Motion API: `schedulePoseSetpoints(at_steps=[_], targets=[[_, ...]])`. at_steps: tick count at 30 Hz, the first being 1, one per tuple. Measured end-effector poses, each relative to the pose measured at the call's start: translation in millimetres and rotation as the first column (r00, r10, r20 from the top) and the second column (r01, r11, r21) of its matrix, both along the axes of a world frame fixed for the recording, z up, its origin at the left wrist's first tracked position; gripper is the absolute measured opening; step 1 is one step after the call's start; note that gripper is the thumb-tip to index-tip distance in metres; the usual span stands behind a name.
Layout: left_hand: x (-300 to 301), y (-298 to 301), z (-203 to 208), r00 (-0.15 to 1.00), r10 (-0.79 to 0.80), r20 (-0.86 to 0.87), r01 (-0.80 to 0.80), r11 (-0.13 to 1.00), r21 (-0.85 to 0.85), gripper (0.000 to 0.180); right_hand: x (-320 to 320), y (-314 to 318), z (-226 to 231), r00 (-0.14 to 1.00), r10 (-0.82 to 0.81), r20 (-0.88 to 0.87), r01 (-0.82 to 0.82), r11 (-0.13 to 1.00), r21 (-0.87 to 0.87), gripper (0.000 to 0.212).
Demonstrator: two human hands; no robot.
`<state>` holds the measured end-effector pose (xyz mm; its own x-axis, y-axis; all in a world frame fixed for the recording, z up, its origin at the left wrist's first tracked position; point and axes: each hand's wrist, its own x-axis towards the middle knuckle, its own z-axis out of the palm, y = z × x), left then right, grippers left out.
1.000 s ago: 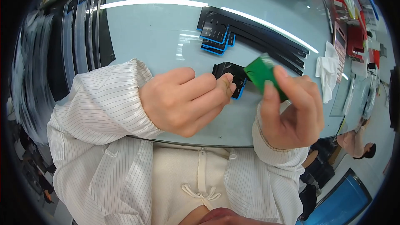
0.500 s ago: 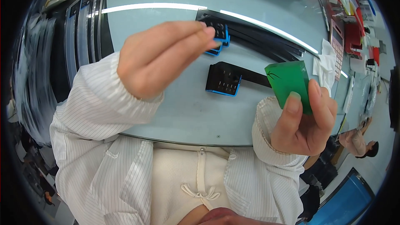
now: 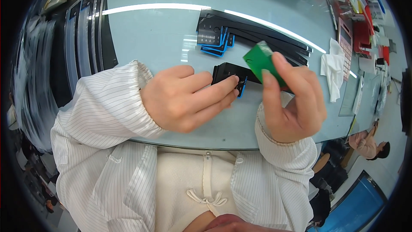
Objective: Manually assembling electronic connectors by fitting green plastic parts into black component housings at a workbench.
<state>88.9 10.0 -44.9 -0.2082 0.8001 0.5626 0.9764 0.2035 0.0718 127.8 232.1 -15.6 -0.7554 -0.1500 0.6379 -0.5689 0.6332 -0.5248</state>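
A thin green rectangular block (image 3: 259, 61) is pinched between the thumb and fingers of my right hand (image 3: 297, 101), tilted above the table. My left hand (image 3: 184, 99) lies over a black panel (image 3: 223, 70) with a blue edge and small white markings. Its fingers are stretched out, with the tips on or just over the panel's face. Part of this panel is hidden by that hand, and its long narrow arm runs right behind the green block. Further back, several similar black panels (image 3: 209, 38) lie overlapped in a fanned pile.
On the left are long dark framed strips (image 3: 73, 38) and a heap of clear plastic film (image 3: 36, 81). To the right lie a crumpled white tissue (image 3: 333, 66) and a pink calculator (image 3: 344, 45). The glass table's front edge (image 3: 201, 146) runs close to my body.
My left hand has come down from the fanned pile to the nearer panel, and one more panel now lies on the pile. My right hand has carried the green block leftward and up.
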Motion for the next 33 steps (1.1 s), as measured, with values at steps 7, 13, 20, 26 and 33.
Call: schedulePoseSetpoints(at_steps=[7,13,20,26,33], targets=[[2,1,-3,0.996,0.016,0.092,-0.015,1.0,-0.007,0.025,-5,-4,-12,0.992,0.086,0.089,-0.089,0.995,0.035,0.037],[4,2,-3,0.995,0.038,0.091,-0.037,0.999,-0.012,0.018,-5,-7,-13,0.99,0.092,0.103,-0.096,0.995,0.039,0.038],[5,2,-5,0.992,0.027,0.121,-0.025,1.0,-0.017,0.018,-6,-8,-12,0.99,0.121,0.071,-0.126,0.989,0.073,0.037],[5,4,-4,0.992,0.052,0.114,-0.051,0.999,-0.007,0.019,-7,-8,-14,0.991,0.113,0.073,-0.117,0.991,0.059,0.038],[6,3,-3,0.993,0.059,0.098,-0.057,0.998,-0.02,0.016,-3,-4,-6,0.989,0.122,0.077,-0.13,0.986,0.104,0.036]])
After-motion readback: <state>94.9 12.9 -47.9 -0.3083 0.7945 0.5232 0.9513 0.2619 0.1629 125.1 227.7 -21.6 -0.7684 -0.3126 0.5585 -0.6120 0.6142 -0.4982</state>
